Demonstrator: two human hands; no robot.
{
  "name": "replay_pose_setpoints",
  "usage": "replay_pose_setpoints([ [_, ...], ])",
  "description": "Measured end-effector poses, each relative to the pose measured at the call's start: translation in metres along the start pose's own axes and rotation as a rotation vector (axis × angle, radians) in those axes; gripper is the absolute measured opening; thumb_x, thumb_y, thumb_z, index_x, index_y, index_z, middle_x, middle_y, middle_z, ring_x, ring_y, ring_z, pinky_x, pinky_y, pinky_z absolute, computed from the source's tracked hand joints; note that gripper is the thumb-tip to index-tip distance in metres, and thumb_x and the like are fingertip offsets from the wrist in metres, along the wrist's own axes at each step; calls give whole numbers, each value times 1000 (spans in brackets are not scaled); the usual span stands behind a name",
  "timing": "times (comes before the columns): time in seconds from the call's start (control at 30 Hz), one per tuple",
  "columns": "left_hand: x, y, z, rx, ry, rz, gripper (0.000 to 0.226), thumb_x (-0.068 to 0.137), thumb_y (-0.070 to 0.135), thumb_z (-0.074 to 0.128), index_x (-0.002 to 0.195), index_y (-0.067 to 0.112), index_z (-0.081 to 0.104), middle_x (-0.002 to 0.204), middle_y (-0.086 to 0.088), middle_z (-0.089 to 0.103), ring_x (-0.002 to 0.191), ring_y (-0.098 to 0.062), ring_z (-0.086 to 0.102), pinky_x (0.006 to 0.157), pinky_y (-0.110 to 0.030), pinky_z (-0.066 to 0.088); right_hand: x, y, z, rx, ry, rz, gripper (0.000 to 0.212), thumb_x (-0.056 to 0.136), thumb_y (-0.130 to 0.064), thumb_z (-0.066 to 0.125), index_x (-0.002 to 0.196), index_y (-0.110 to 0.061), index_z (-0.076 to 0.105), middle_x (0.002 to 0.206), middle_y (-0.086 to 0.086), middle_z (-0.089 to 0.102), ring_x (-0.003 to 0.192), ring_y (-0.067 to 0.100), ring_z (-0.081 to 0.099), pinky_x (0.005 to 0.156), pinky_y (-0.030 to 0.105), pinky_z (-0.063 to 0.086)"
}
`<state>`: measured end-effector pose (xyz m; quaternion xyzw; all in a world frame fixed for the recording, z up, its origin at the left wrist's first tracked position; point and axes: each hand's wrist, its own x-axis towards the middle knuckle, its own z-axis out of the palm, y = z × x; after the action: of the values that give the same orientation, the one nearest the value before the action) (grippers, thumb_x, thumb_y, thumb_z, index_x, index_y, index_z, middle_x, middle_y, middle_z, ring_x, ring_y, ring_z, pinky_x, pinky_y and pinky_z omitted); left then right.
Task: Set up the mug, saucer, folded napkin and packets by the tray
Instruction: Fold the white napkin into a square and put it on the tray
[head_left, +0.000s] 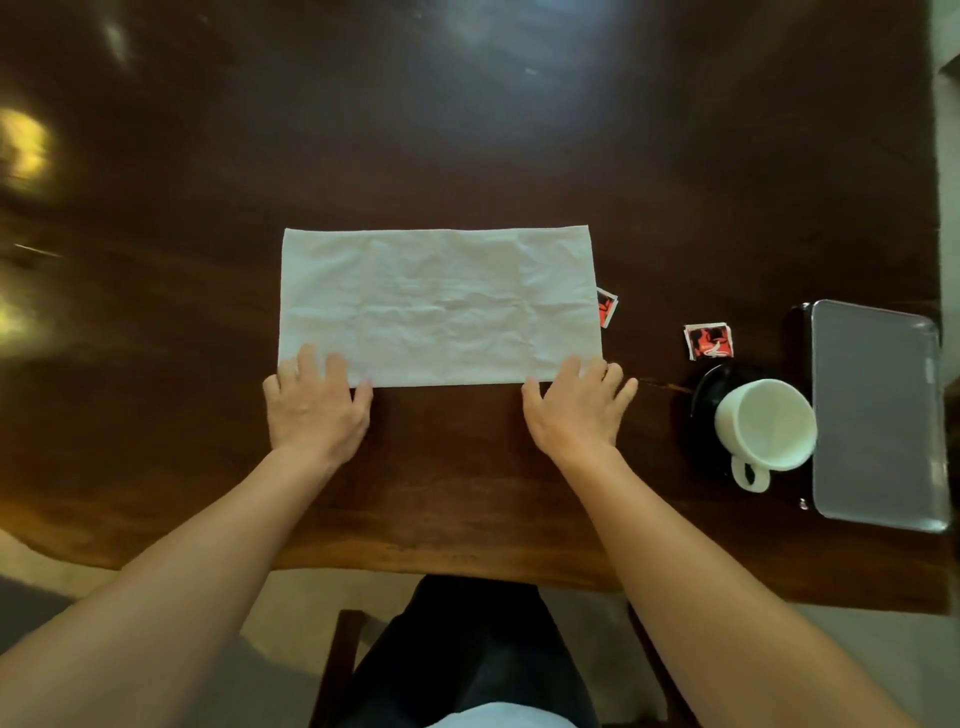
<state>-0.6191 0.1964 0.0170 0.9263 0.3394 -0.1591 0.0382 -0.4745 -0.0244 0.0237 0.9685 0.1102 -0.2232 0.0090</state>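
Napkin lies mid-worktop, apparently folded once; left hand and right hand press flat, unclenched, on its six-o'clock edge. Mug on saucer beside tray at three o'clock; packets unplaced.

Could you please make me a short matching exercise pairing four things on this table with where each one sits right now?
Things:
1. napkin
2. mug
3. tray
4. loose packet

Places:
A. far right of the table
B. on the dark saucer
C. spread flat, both hands at its near edge
D. on bare wood just beyond the saucer

Pairs: 1-C, 2-B, 3-A, 4-D
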Motion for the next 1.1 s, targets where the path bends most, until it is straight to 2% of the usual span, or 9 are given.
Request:
replay_pose_setpoints([
  [0.07, 14, 13, 0, -60, 32, 59, 51, 99, 44, 42, 138, 12, 45, 153, -22, 35, 140, -43, 33, 109, -55, 32, 10, -18, -1, 52, 69, -141, 68, 99, -47, 40, 156, -12, 26, 162, 17, 23, 152, 38, 9, 122, 59, 4],
  [0.13, 31, 26, 2, -108, 38, 106, 56, 101, 43, 40, 149, 16, 34, 162, -20, 20, 150, -43, 15, 117, -55, 21, 21, -44, 4, 68, 70, -327, 67, 102, -43, 37, 160, -18, 15, 168, 14, 7, 155, 35, -5, 123, 55, -2],
  [0.27, 73, 40, 16, -126, 50, 101, 60, 104, 44, 24, 159, 28, 7, 168, -12, -3, 153, -38, -7, 122, -55, 4, 53, -103, 17, 103, 55, -537, 63, 105, -40, 31, 161, -26, 5, 169, 8, -8, 154, 31, -17, 123, 54, -9],
  [0.37, 104, 37, 33, -138, 87, 69, 60, 104, 45, 19, 159, 31, 3, 168, -9, -6, 153, -34, -11, 123, -54, -1, 82, -133, 33, 65, 40, -623, 60, 106, -46, 19, 160, -32, -2, 168, 6, -16, 152, 30, -23, 122, 55, -11],
  [0.5, 118, 30, 47, -138, 157, 55, 63, 99, 49, 20, 159, 36, 5, 169, -5, -3, 154, -29, -9, 123, -51, -5, 101, -137, 48, -35, 63, -639, 61, 101, -57, 10, 157, -40, -8, 168, 3, -19, 152, 29, -25, 119, 56, -17],
  [0.63, 119, 14, 45, -133, 153, -24, 68, 96, 62, 17, 158, 41, -2, 169, -2, -8, 154, -27, -11, 123, -49, -6, 118, -96, 38, -101, 91, -577, 68, 95, -68, 11, 156, -45, -9, 167, 1, -20, 151, 31, -26, 120, 57, -15],
  [0.83, 123, -12, 40, -126, 144, -53, 71, 96, 66, 17, 159, 38, 2, 169, -1, -9, 154, -25, -10, 124, -49, -3, 145, -9, 19, -113, 150, -430, 67, 96, -66, 17, 158, -45, -1, 169, 2, -14, 154, 31, -16, 124, 55, -2],
  [1.1, 123, -12, 40, -126, 133, -55, 70, 97, 64, 20, 159, 37, 2, 169, -2, -6, 154, -26, -9, 123, -48, -2, 148, 0, 20, -67, 184, -374, 69, 98, -63, 22, 159, -40, 1, 169, 7, -12, 155, 30, -13, 125, 53, -2],
])
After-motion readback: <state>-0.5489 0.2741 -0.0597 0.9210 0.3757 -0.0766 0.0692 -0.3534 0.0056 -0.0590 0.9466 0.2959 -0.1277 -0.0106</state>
